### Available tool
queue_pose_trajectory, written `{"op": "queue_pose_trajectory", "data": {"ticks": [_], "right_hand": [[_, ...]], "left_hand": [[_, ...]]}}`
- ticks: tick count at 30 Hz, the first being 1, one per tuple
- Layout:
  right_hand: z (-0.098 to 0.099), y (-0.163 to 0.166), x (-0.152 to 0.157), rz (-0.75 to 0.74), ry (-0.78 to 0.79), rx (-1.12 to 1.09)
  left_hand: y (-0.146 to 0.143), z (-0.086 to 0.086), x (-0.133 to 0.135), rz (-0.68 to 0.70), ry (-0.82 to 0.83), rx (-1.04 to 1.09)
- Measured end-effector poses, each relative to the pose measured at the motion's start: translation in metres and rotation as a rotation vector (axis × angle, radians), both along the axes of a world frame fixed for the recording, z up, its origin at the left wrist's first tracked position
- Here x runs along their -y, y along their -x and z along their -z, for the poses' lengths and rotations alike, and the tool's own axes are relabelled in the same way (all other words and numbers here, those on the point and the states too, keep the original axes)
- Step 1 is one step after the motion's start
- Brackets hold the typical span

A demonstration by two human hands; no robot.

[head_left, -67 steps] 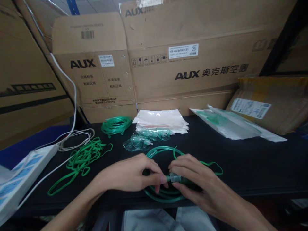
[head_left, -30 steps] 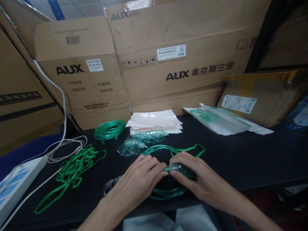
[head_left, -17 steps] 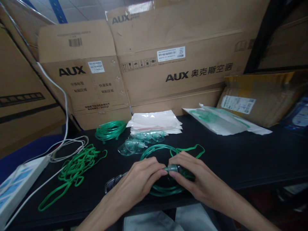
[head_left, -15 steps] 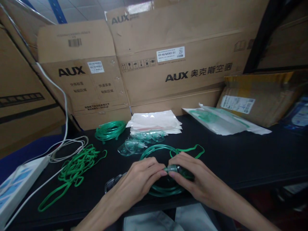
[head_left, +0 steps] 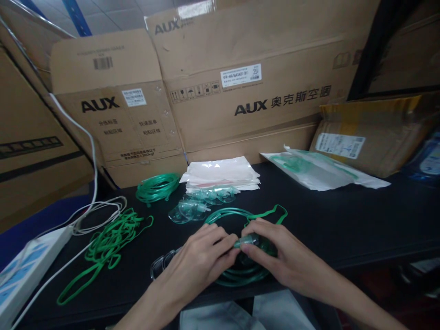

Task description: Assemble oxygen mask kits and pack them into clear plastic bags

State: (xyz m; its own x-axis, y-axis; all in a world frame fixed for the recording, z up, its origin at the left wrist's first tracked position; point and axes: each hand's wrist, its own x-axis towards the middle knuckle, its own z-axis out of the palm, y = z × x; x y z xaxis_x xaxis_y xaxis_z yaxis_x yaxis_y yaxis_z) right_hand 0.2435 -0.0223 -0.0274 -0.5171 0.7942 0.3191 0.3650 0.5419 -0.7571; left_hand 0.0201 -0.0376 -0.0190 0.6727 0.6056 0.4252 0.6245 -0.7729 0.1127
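Translucent green plastic tubing (head_left: 242, 278), thin and loosely coiled, lies on the smooth black tabletop (head_left: 343, 224) beneath the hands. The left hand (head_left: 204, 252) pinches what looks like its end, thumb against fingers. The right hand (head_left: 277, 245) grasps a clear cylindrical plastic nozzle (head_left: 250, 240), with a dark-green see-through mask (head_left: 268, 247) partly hidden under the palm; how deeply tube and nozzle meet, I cannot tell. All of it should be light: the tubing bendy and rather slick, best held close to its tip, the nozzle stiffer and a firmer hold than the mask's soft-looking shell, which might crease if squeezed. A flat green elastic strap (head_left: 277, 213) loops out beyond the right hand, probably limp and stretchy.

Farther back stand a stack of glossy white packets (head_left: 220, 172) and clear green-tinted masks (head_left: 189, 210), with brown printed cardboard (head_left: 275, 68) walling the rear.
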Motion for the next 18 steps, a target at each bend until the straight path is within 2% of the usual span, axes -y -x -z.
{"op": "queue_pose_trajectory", "data": {"ticks": [3,6,14,18], "right_hand": [[0.001,0.001,0.0,0.007,-0.006,0.003],[0.002,0.001,0.001,0.003,-0.029,-0.001],[0.011,-0.001,0.001,0.085,-0.18,-0.123],[0.011,0.0,-0.001,0.212,-0.322,-0.216]], "left_hand": [[-0.006,-0.002,-0.002,-0.056,0.17,0.031],[-0.01,-0.001,-0.002,-0.096,0.258,0.024],[-0.001,-0.005,0.009,-0.1,0.278,0.05],[-0.003,-0.011,0.016,-0.147,0.279,-0.039]]}}
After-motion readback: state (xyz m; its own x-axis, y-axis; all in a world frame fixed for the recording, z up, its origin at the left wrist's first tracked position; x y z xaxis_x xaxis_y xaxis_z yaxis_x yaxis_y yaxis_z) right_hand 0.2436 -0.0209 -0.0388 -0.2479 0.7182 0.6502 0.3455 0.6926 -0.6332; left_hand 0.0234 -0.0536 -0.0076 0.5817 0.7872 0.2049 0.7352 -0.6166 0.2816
